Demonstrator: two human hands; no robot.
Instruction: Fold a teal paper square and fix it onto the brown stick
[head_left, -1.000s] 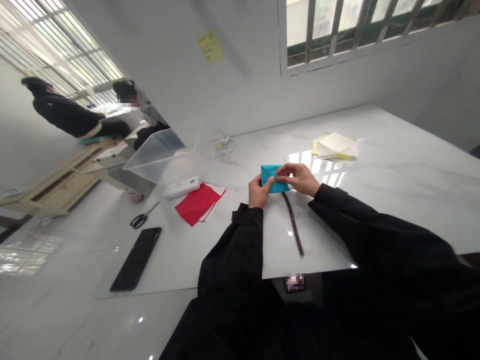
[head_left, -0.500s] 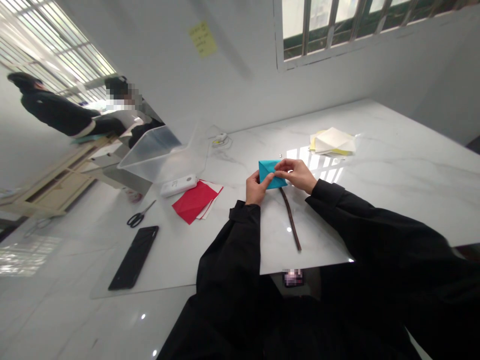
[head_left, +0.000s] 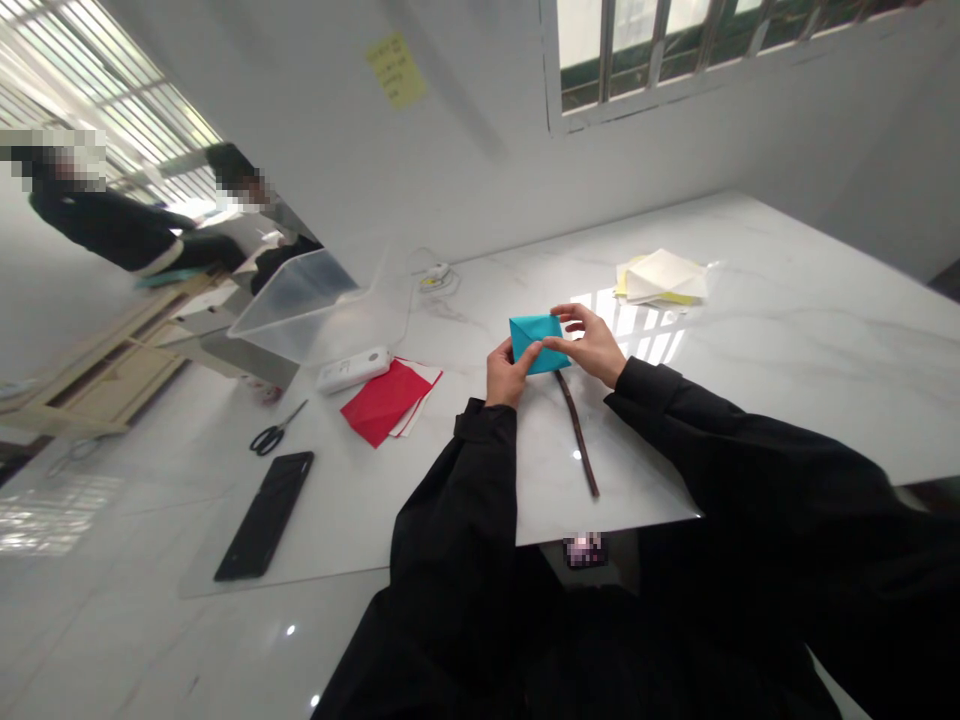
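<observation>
1. A person's left hand (head_left: 510, 375) pinches a folded teal paper (head_left: 534, 342), thumb on top, over a white marble table (head_left: 787, 370).
2. The right hand (head_left: 589, 345) holds the paper's right edge between narrowly set fingers.
3. A dark brown strip (head_left: 577, 435) lies just below; red paper (head_left: 382, 402), scissors (head_left: 271, 435) and a black phone (head_left: 264, 515) rest to the left.

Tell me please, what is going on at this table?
A person's left hand holds a folded teal paper, and their right hand presses on it. A dark strip lies just below the paper on a marble table. Red paper, scissors and a clear plastic bin sit further left.
</observation>
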